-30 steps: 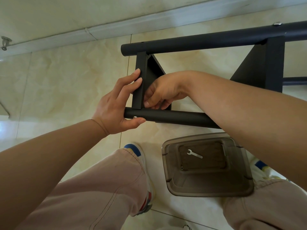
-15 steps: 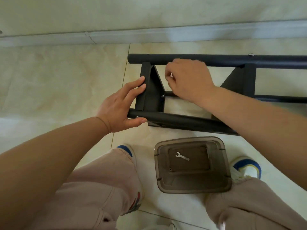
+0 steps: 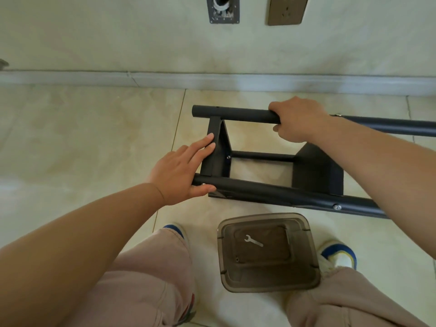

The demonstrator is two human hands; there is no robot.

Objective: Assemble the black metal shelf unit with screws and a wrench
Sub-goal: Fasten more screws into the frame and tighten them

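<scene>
The black metal shelf frame [image 3: 254,188] lies on its side on the tiled floor, two long tubes running left to right. My left hand [image 3: 182,169] holds its left end: straight fingers lie against the upright end bracket and the thumb hooks under the near tube. My right hand [image 3: 295,120] grips the far tube from above, fingers curled round it. A screw head [image 3: 228,157] shows inside the left bracket, another [image 3: 337,207] on the near tube. A small silver wrench [image 3: 253,241] lies in a brown translucent plastic bin [image 3: 267,282] between my feet.
The wall and its grey skirting [image 3: 212,79] run close behind the frame, with a socket plate [image 3: 287,9] and an open wall box [image 3: 223,9] above. My knees and shoes flank the bin. Bare floor tiles [image 3: 82,142] spread to the left.
My right hand left the inside of the left bracket, rose to the far tube and slid right along it, now gripping it. The left hand kept its place. The view tilted up toward the wall.
</scene>
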